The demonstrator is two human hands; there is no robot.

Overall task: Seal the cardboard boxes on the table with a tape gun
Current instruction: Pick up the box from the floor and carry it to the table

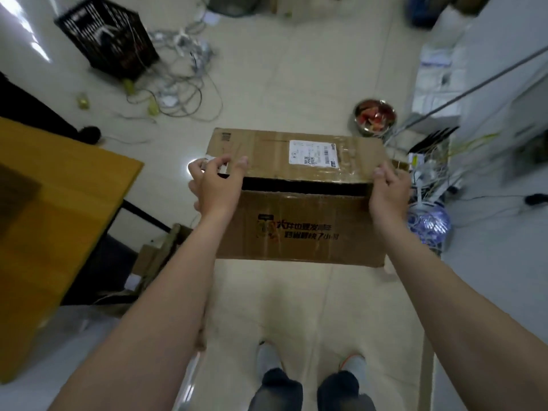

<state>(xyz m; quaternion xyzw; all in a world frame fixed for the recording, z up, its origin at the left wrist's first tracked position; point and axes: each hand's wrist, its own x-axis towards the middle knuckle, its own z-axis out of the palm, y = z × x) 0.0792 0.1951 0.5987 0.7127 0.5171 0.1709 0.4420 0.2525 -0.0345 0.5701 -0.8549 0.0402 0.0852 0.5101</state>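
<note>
A large brown cardboard box is held up in front of me above the floor, its two top flaps parted by a dark gap. The far flap carries a white shipping label. My left hand grips the box's left end, fingers curled over the far flap's edge. Around the right end curls my right hand, its thumb on the far flap. No tape gun is visible.
A wooden table stands at the left with its corner near the box. On the floor lie tangled cables, a black crate, a metal bowl with red contents and wires at the right. My feet stand below.
</note>
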